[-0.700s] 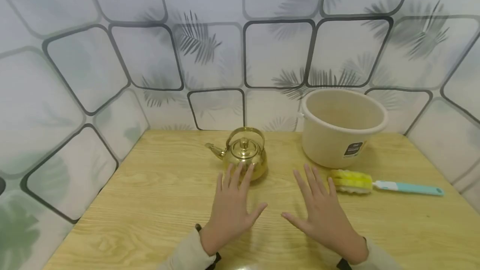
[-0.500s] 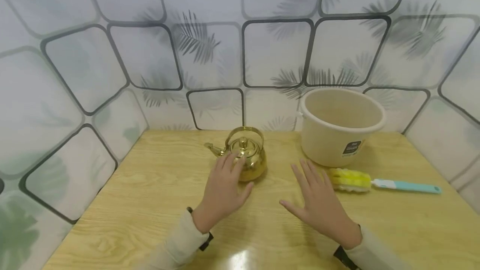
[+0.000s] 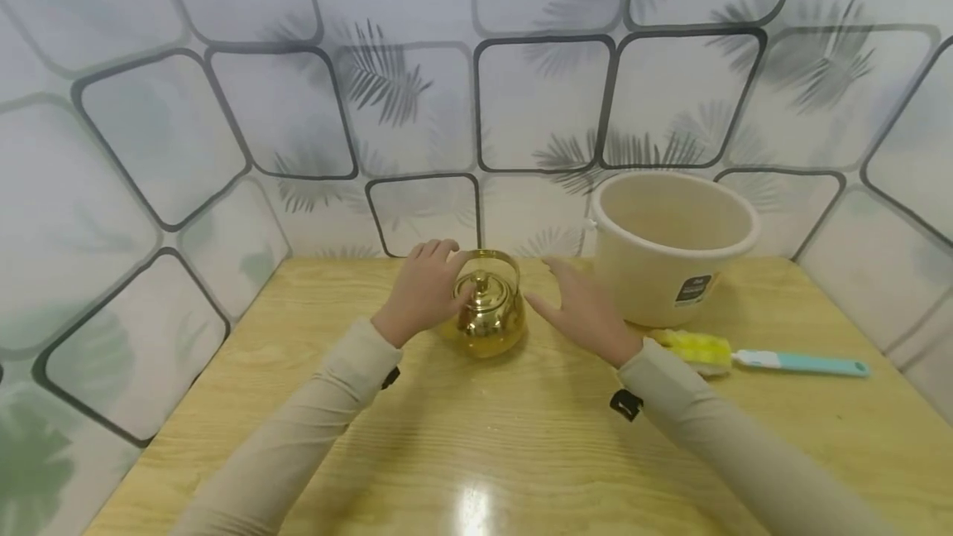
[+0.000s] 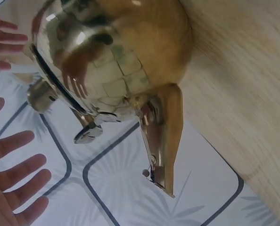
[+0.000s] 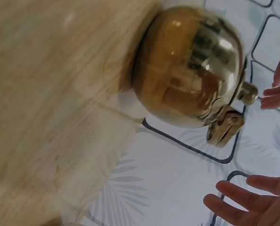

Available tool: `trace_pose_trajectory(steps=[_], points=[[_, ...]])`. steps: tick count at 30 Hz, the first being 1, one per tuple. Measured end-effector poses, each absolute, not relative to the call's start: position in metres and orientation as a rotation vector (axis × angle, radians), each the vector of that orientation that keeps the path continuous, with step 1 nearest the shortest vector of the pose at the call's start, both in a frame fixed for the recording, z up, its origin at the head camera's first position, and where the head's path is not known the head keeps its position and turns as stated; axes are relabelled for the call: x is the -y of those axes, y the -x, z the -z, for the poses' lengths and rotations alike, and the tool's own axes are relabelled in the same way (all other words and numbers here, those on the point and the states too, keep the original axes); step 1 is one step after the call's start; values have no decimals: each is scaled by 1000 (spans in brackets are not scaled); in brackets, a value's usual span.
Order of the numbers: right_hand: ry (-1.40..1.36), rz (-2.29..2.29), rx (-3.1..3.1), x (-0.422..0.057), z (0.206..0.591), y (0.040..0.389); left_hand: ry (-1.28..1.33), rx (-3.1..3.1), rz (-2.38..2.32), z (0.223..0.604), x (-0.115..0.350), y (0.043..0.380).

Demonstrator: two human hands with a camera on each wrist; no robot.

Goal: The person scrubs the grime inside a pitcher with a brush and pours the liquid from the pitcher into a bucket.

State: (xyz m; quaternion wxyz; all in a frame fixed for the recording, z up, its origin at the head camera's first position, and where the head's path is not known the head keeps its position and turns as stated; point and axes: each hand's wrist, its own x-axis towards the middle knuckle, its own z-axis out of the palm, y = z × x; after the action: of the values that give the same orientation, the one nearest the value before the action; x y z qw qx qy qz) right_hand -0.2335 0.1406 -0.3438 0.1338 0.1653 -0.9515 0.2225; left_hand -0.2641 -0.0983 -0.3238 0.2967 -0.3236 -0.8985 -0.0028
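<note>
A shiny gold kettle (image 3: 487, 329) with an arched top handle and a knobbed lid stands on the wooden table. My left hand (image 3: 423, 288) is beside its left side, fingers extended and thumb near the lid; it hides the spout in the head view. That spout (image 4: 163, 136) shows in the left wrist view, where the left fingers (image 4: 29, 172) are apart from the metal. To the kettle's right, my right hand (image 3: 586, 310) hovers with thumb and fingers spread. A gap separates the right fingers (image 5: 241, 197) from the kettle in the right wrist view.
Behind the right hand stands a cream bucket (image 3: 648, 275) with a dark label. A yellow sponge brush (image 3: 700, 350) with a light-blue handle lies in front of it, partly behind the right sleeve. Patterned walls (image 3: 417, 122) enclose the wooden table (image 3: 514, 445).
Both hands have moved forward from the front of the table to either side of the kettle. The kettle, bucket and brush have stayed in place.
</note>
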Motion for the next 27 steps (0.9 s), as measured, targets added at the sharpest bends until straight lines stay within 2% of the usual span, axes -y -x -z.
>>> trace_pose_trajectory(steps=[8, 17, 27], points=[[-462, -376, 2751, -115, 347, 268, 877, 2439, -62, 324, 94, 283], [-412, -84, 2701, -104, 368, 276, 905, 2571, -159, 333, 86, 287], [-514, 7, 2582, -112, 373, 291, 939, 2563, -159, 340, 79, 293]])
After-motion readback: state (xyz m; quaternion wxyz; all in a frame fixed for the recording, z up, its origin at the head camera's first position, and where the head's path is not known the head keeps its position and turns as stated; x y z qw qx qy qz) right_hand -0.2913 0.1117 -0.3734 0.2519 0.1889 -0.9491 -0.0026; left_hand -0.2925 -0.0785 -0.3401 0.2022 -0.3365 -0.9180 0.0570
